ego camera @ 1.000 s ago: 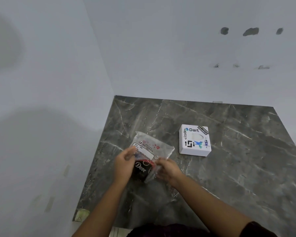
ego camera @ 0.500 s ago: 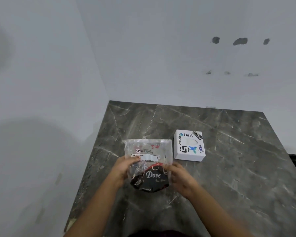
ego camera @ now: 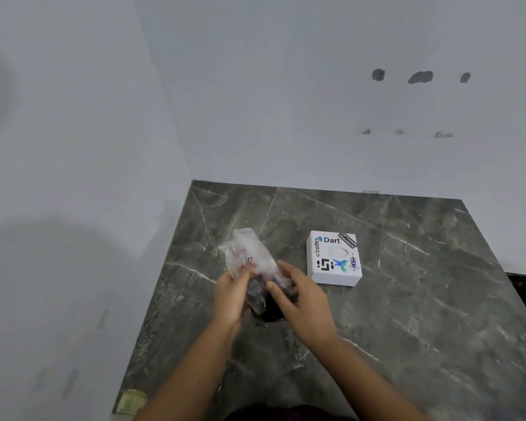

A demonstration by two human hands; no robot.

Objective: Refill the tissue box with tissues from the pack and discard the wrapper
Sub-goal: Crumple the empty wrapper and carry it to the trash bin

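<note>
Walls (ego camera: 286, 101), pale and pocked with a few dark marks, meet in a corner behind a grey marble counter (ego camera: 407, 314). Box (ego camera: 334, 258), white with stickers on top and an oval slot, sits flat on the counter, just right of the hands. Both hands are up over the counter: left hand (ego camera: 230, 294) and right hand (ego camera: 305, 296) each clamped on the clear pack (ego camera: 251, 253), which sticks up crumpled and blurred between them, dark at its lower end.

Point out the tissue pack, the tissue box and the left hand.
tissue pack (ego camera: 249, 253): head view, clear upper wrapper.
tissue box (ego camera: 334, 258): head view, printed top face.
left hand (ego camera: 230, 294): head view, back of hand.
</note>
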